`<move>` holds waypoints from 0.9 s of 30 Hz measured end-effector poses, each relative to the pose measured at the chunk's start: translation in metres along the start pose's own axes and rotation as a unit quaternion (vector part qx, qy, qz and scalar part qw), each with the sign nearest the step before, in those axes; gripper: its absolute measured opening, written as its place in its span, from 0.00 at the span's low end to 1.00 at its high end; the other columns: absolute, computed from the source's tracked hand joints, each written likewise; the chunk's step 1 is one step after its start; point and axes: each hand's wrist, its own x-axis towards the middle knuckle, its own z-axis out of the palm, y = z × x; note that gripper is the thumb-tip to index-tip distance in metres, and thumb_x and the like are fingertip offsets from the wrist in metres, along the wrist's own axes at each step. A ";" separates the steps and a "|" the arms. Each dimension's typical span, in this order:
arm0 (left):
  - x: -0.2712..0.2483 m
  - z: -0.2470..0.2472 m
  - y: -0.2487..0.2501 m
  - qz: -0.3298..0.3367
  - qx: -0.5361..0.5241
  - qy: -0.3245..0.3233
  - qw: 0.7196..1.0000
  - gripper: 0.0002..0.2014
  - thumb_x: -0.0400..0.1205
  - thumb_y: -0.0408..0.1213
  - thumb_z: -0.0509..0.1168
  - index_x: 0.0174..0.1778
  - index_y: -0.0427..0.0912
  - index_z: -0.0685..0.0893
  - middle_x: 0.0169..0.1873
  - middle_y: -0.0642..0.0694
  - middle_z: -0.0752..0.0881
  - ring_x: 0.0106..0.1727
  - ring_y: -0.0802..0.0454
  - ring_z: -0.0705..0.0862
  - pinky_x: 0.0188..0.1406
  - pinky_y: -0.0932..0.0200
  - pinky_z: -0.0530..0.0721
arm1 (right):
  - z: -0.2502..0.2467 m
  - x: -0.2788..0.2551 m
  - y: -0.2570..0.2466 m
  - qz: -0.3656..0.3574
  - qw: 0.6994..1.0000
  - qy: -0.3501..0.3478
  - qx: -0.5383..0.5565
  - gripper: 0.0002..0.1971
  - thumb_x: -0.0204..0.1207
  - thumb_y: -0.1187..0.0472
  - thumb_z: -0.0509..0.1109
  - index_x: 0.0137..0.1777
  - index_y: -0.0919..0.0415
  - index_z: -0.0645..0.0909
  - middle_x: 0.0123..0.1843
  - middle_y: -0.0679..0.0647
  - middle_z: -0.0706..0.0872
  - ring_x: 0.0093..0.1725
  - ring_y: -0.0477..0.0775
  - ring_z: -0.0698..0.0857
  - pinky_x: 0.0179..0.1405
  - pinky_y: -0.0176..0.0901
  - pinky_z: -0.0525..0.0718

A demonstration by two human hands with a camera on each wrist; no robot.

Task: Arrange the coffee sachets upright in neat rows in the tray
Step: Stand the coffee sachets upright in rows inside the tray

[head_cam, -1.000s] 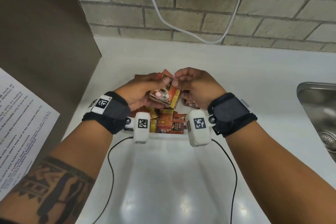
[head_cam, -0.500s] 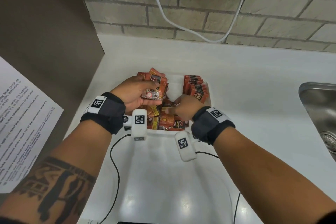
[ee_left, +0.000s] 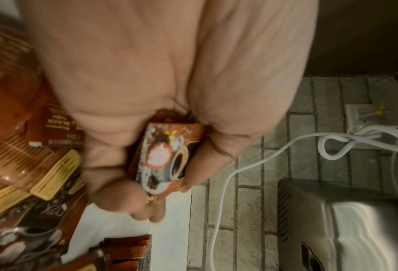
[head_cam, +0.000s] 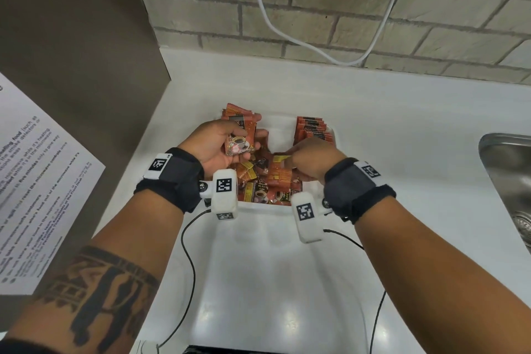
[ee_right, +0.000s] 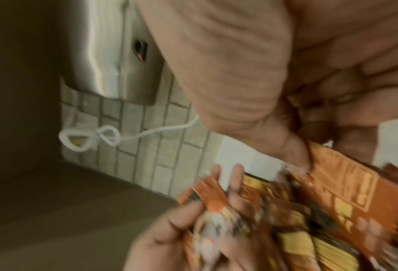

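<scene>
A white tray (head_cam: pixel 334 135) sits on the counter, holding orange-brown coffee sachets. My left hand (head_cam: pixel 221 142) grips a stack of sachets (head_cam: pixel 240 135) above the tray's left side; the same stack (ee_left: pixel 167 157) shows between thumb and fingers in the left wrist view. My right hand (head_cam: pixel 313 159) reaches down into the loose pile (head_cam: pixel 270 184) at the tray's near end and pinches one orange sachet (ee_right: pixel 346 185) by its edge. A neat upright row (head_cam: pixel 313 129) stands along the tray's right side.
A brick wall (head_cam: pixel 344 23) with a white cable (head_cam: pixel 287 31) runs behind the white counter (head_cam: pixel 402 123). A steel sink (head_cam: pixel 508 175) lies at the right. A brown panel with a printed notice (head_cam: pixel 37 181) stands at the left. A steel dispenser (ee_left: pixel 346 223) hangs above.
The right hand left the stack held by the left hand, dropped to the loose pile at the tray's near end and took hold of a sachet. The left hand shifted slightly left with its stack.
</scene>
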 end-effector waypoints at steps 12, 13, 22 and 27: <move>-0.010 0.015 -0.010 0.000 0.043 0.022 0.999 0.27 0.76 0.56 0.71 0.67 0.44 0.85 0.50 0.41 0.89 0.44 0.46 0.88 0.29 0.55 0.86 | -0.023 -0.031 -0.001 -0.078 0.908 0.029 0.411 0.10 0.79 0.69 0.74 0.58 0.61 0.81 0.47 0.57 0.88 0.36 0.49 0.84 0.37 0.39 0.82; -0.011 0.019 -0.011 -0.004 0.038 0.009 0.999 0.25 0.76 0.53 0.72 0.66 0.43 0.85 0.51 0.39 0.89 0.46 0.46 0.88 0.30 0.55 0.87 | -0.021 -0.031 -0.002 -0.079 0.903 0.039 0.419 0.10 0.79 0.69 0.74 0.58 0.61 0.81 0.47 0.57 0.88 0.35 0.48 0.83 0.36 0.39 0.83; -0.011 0.024 -0.009 0.009 -0.100 0.030 0.995 0.22 0.76 0.32 0.71 0.67 0.33 0.84 0.59 0.30 0.88 0.50 0.40 0.91 0.32 0.54 0.91 | -0.020 -0.030 0.004 -0.255 0.874 0.280 0.305 0.05 0.75 0.67 0.79 0.46 0.58 0.87 0.48 0.51 0.89 0.42 0.42 0.87 0.44 0.34 0.84; -0.011 0.026 -0.002 0.033 -0.107 -0.002 0.994 0.20 0.81 0.35 0.69 0.67 0.30 0.82 0.55 0.32 0.88 0.44 0.43 0.91 0.32 0.57 0.91 | -0.001 -0.023 0.015 -0.363 0.870 0.310 0.120 0.13 0.68 0.74 0.81 0.42 0.53 0.92 0.58 0.47 0.75 0.50 0.46 0.83 0.43 0.38 0.86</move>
